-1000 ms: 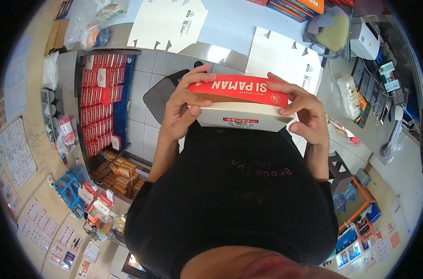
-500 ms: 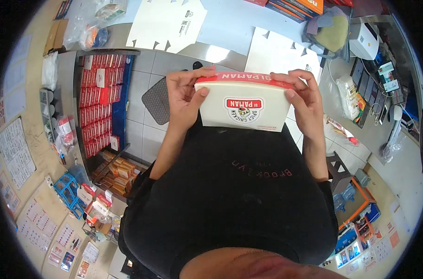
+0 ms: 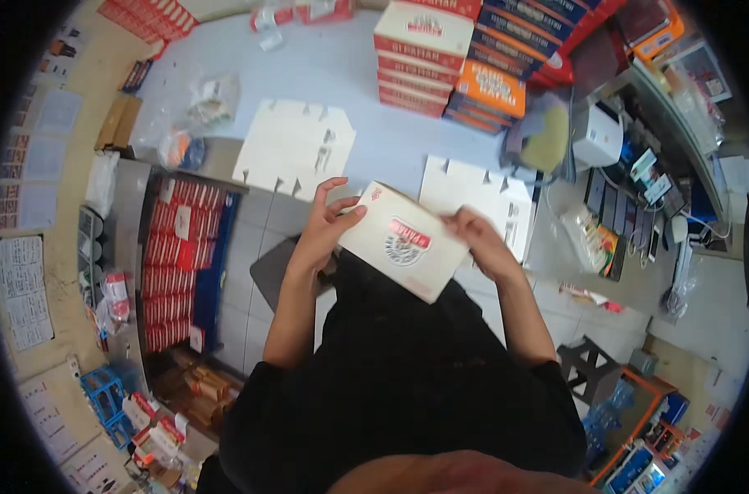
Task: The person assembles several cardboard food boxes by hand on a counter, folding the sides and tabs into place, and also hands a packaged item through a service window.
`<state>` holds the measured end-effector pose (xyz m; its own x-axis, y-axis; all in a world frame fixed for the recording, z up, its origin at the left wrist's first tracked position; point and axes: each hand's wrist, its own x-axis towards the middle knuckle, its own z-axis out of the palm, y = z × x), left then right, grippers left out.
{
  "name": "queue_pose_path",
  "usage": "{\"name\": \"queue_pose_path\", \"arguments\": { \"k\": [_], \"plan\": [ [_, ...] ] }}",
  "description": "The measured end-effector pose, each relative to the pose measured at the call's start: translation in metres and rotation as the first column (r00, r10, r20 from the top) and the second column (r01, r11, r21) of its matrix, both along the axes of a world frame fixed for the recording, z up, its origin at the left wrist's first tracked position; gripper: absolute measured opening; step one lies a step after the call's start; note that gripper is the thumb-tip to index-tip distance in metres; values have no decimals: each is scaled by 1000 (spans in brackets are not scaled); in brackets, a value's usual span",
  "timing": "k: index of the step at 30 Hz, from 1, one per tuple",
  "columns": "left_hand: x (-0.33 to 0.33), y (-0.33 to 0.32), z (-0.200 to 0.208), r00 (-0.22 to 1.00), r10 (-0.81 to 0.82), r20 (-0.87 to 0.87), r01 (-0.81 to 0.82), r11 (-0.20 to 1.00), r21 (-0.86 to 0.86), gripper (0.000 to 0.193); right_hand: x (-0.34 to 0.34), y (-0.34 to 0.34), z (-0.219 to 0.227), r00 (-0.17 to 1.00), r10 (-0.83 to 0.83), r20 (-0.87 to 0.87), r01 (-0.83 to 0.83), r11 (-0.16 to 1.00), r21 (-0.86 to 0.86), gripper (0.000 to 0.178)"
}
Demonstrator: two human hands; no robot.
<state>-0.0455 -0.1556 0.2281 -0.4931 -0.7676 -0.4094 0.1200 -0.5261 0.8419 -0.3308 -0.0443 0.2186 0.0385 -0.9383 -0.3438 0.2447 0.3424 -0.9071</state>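
Note:
A white cardboard food box (image 3: 403,255) with a red-and-black round print hangs tilted in front of my body, its right end lower. My left hand (image 3: 323,230) pinches its upper left corner, thumb on the printed face and a finger raised behind. At its upper right edge, my right hand (image 3: 483,243) has curled fingers against the cardboard, slightly blurred. Beyond my hands, two flat, unfolded white carton sheets lie at the near edge of the table: one sheet (image 3: 288,152) on the left, the other sheet (image 3: 481,202) on the right.
On the pale blue table (image 3: 284,70), a stack of red-and-white boxes (image 3: 420,62) stands beside dark blue and orange boxes (image 3: 486,90). A white machine (image 3: 597,136) and several phones sit to the right. A shelf of red boxes (image 3: 181,255) stands left, a dark stool (image 3: 587,370) lower right.
The box has moved lower in view and turned from level to slanting, its broad printed face now more visible. My right hand has curled at its edge. The view now takes in more table.

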Motion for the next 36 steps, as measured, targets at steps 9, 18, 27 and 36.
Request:
{"name": "queue_pose_path", "arguments": {
  "k": [9, 18, 27, 36],
  "plan": [
    [-31, -143, 45, 890, 332, -311, -365, 930, -51, 73, 41, -118, 50, 919, -208, 334, 213, 977, 24, 33],
    [26, -126, -45, 931, -333, 150, 324, 942, 83, 53, 40, -285, 37, 701, -553, 449, 612, 790, 18, 41],
    [65, -182, -61, 907, -365, 210, 387, 919, -74, 46, 32, -260, 82, 753, -656, 39, 651, 753, 91, 52],
    [-118, -262, 28, 967, -241, -81, 147, 788, -599, 79, -45, -289, 6, 388, -875, -291, 630, 482, -609, 64]
  ]
}}
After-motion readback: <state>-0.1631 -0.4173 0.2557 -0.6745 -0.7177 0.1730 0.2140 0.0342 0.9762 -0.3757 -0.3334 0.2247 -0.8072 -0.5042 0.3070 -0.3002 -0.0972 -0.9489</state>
